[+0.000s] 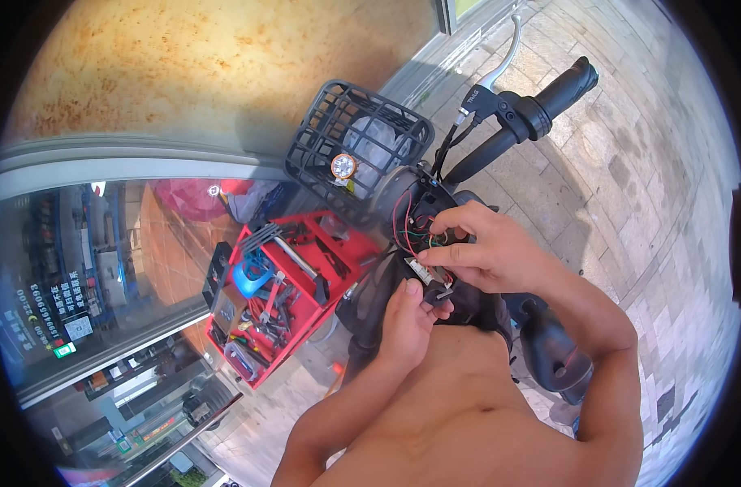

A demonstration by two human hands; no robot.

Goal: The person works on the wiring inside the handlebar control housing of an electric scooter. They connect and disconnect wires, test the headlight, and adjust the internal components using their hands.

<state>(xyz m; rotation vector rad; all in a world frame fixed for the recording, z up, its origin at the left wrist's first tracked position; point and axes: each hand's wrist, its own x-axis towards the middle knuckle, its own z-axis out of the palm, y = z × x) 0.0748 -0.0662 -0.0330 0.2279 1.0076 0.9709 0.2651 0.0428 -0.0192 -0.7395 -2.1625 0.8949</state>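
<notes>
My left hand [409,325] grips a small black module [437,290] between thumb and fingers. A pale, printed strip shows on its upper face. Just above it, my right hand [488,247] has thumb and forefinger brought together among thin coloured wires [407,223], red, green and yellow ones among them. The fingertips seem to pinch a wire, though what lies between them is too small to make out. These wires come out of the opened front of an electric bike, below its handlebar [500,146].
A black basket [305,130] with a clear plastic bag and a round lamp [343,166] sits ahead of the bike. Left of it stands a red tool tray [293,345] full of hand tools. Glass shop doors [127,268] run along the left. Paving [622,154] lies at right.
</notes>
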